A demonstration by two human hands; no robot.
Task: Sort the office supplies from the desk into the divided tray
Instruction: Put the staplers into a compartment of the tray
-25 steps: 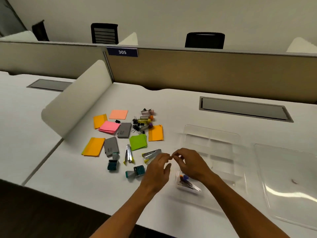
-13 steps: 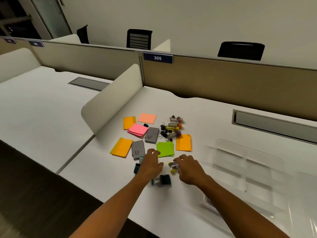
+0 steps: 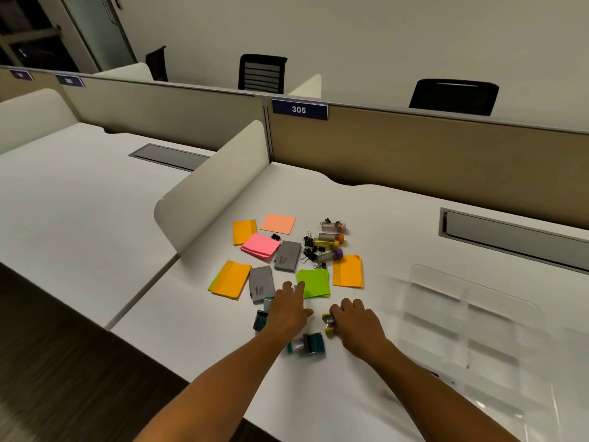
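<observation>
Hands at the supplies' near edge: right hand [image 3: 357, 323] grips a yellow stapler [image 3: 329, 323], left hand [image 3: 288, 309] lies flat, fingers relaxed.

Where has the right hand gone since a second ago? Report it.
Yes, moved: the right hand left the clear divided tray, going leftward to the yellow stapler.

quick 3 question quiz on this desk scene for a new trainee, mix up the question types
1. True or false: the right hand rests on the yellow stapler.
2. Which lies just beyond the left hand? A) the green sticky notes B) a blue mug C) a red folder
3. Fill in: the clear divided tray sits to the ___ of the pile of supplies.

Key
1. True; its fingers curl over the stapler.
2. A
3. Right
</observation>
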